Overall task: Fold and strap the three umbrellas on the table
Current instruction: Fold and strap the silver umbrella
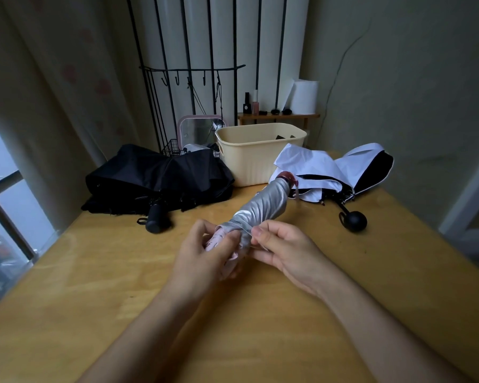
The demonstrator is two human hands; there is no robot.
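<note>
Left hand (205, 252): fingers curled round the pink lower end of the silver umbrella (263, 205). Right hand (285, 250): thumb and forefinger pinch the thin strap (245, 228) drawn across the rolled canopy. Umbrella held above the wooden table (122, 286), dark red tip pointing away. Black umbrella (155, 175) lies unfolded far left; white umbrella (315, 167) far right; cream basket (255, 158) between them.

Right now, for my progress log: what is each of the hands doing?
Left hand: grips the near end of the silver umbrella.
Right hand: pinches the thin strap around it.
</note>
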